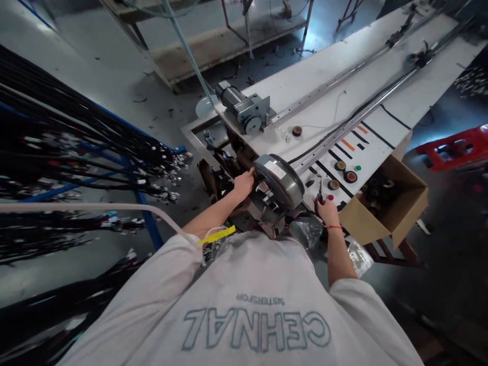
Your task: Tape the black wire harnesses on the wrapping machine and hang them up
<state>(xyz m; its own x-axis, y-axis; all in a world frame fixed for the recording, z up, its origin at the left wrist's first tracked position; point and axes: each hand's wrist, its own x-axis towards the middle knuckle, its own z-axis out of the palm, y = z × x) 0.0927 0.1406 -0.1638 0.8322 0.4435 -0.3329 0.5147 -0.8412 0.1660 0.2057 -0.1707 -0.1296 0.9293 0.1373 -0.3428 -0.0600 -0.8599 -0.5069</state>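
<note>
In front of my body a large grey round drum (286, 182) with a white label sits at the near end of the long white table (305, 76). My left hand (244, 185) is at the drum's left side, fingers bent in and closed. What they pinch, if anything, is too small to make out. Right of the drum, my right hand (327, 211) is wrapped round a pair of scissors (321, 190), whose blades point away from me. Beside that hand lie a red button (331, 197) and a tape roll (333, 185).
A motor (238, 104) is mounted at the table's left end. A metal rail (366, 109) runs along the tabletop. An open cardboard box (407, 208) with rolls stands at the right. Bundles of black cables (76, 122) hang on a blue rack (148, 218) at the left.
</note>
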